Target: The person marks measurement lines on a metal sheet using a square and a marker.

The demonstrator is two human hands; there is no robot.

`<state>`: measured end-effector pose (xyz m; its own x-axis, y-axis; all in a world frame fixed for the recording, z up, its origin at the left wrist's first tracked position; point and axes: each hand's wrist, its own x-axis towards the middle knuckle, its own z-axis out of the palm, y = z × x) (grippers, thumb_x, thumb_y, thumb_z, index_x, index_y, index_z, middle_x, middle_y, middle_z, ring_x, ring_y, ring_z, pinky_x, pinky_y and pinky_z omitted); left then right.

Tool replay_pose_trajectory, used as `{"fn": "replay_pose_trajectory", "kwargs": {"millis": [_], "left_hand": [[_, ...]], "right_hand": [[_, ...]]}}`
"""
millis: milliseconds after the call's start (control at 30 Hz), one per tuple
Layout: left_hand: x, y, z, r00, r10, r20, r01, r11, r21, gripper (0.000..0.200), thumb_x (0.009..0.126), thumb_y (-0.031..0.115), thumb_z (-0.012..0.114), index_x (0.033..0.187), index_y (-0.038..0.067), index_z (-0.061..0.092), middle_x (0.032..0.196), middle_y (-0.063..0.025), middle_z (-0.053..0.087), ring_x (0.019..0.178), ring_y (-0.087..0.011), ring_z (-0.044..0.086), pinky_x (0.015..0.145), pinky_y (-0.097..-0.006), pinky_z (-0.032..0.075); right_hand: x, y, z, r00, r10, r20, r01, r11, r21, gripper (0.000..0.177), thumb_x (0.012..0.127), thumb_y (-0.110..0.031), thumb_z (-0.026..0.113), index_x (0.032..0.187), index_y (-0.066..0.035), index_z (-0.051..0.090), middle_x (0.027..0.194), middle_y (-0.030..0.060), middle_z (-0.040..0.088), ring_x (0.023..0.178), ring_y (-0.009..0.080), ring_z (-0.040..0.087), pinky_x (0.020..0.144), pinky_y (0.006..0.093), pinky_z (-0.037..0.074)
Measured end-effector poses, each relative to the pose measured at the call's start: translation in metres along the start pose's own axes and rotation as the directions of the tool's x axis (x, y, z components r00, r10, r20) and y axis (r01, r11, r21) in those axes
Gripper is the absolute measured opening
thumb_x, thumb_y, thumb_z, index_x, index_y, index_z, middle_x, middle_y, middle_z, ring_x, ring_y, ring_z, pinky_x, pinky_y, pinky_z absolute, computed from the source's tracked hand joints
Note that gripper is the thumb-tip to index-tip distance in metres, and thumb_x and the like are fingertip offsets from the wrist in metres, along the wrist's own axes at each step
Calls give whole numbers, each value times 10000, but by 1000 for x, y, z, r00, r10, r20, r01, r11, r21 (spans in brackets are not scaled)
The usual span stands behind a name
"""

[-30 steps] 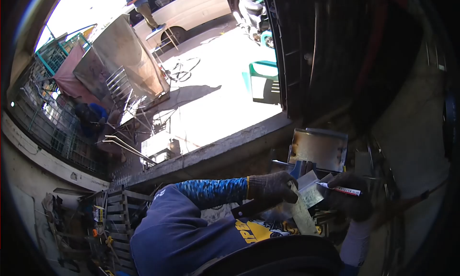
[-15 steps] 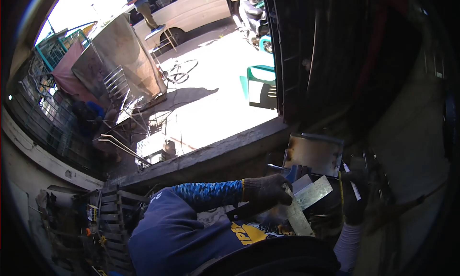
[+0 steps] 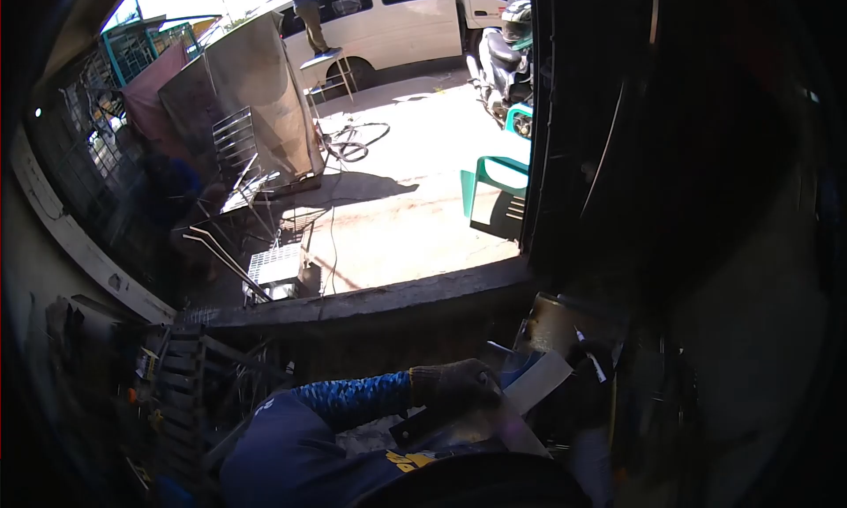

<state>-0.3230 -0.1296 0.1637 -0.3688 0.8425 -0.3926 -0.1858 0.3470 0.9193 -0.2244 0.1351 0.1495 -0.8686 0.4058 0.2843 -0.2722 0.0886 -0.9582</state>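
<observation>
My left hand (image 3: 459,383), in a dark glove below a blue patterned sleeve, is closed on an angled piece of sheet metal (image 3: 540,382). One arm of the piece slants up to the right; the other points down toward my body. At the right, my right hand (image 3: 593,371), also in a dark glove, has its fingers closed around a white marker (image 3: 594,356) near the upper end of the metal. Shadow and blur hide much of this hand. Just beyond both hands lies a stained metal plate (image 3: 551,324).
Slatted racks (image 3: 181,384) stand at the left. Beyond a concrete sill (image 3: 397,298) are a green chair (image 3: 498,168), a metal frame (image 3: 234,142), a hose (image 3: 348,150), a motorcycle (image 3: 505,62) and a white van (image 3: 401,31). A person (image 3: 309,14) stands on a small table.
The view has shifted, showing more of the outdoors. Both hands appear lower and farther left in the frame, the metal piece still in my left hand and the marker in my right.
</observation>
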Motion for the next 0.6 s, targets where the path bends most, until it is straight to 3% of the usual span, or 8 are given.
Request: {"fn": "replay_pose_trajectory", "kwargs": {"millis": [100,167,200,233,300,400,533,600], "left_hand": [[-5,-18,-5,997,76,22,-74,995,-61,302,955,236,714,1118,-17,735,1045,-87,754,967,-128,669,909,-328,548],[-11,-15,-4,999,39,23,-36,993,-114,290,959,233,712,1101,-19,737,1042,-79,752,968,-120,665,897,-326,550],[-12,-16,-3,998,61,28,-57,990,-129,276,963,222,711,1095,-20,733,1046,-69,747,966,-114,660,886,-318,547],[-11,-19,-3,998,61,23,-58,990,-130,276,963,222,711,1095,-20,733,1046,-69,747,966,-114,660,886,-318,547],[-9,-25,-1,997,70,14,-68,987,-147,288,958,217,721,1112,-26,723,1046,-66,744,962,-119,661,893,-312,542],[-9,-21,1,999,35,35,-29,987,-158,309,951,211,732,1140,-33,713,1044,-64,743,965,-127,664,907,-311,538],[-12,-14,4,999,33,-15,-34,989,-146,330,942,225,744,1150,-29,712,1037,-67,744,971,-132,669,913,-316,539],[-14,-6,4,1000,26,-17,-28,997,-77,331,940,234,743,1148,-23,714,1035,-65,744,973,-132,670,919,-317,536]], "right_hand": [[8,27,14,996,-17,89,16,1000,11,272,1050,-233,555,1214,-37,651,1086,78,679,979,171,643,873,320,511],[10,35,24,991,-7,134,-25,971,236,388,1022,-403,623,1169,-44,624,1062,88,676,970,181,637,857,315,508],[4,19,25,983,122,139,-148,969,199,330,1030,-343,621,1173,-46,617,1060,84,678,979,188,640,898,329,506],[4,27,24,982,122,143,-149,968,200,330,1030,-343,621,1173,-46,617,1060,84,678,979,188,640,898,329,506],[-5,54,15,965,187,184,-247,884,397,240,1050,-156,555,1241,-39,640,1130,73,684,1032,164,651,910,293,532],[-18,74,11,944,323,74,-327,873,363,229,1022,-158,587,1203,-32,645,1097,72,681,1010,173,648,904,294,532],[-7,21,27,972,231,36,-232,934,271,207,995,-149,605,1160,-33,650,1072,67,677,998,174,645,906,299,524],[-7,22,28,967,250,50,-247,873,420,179,997,-142,589,1121,-36,661,1063,65,678,1002,169,647,913,308,515]]}}
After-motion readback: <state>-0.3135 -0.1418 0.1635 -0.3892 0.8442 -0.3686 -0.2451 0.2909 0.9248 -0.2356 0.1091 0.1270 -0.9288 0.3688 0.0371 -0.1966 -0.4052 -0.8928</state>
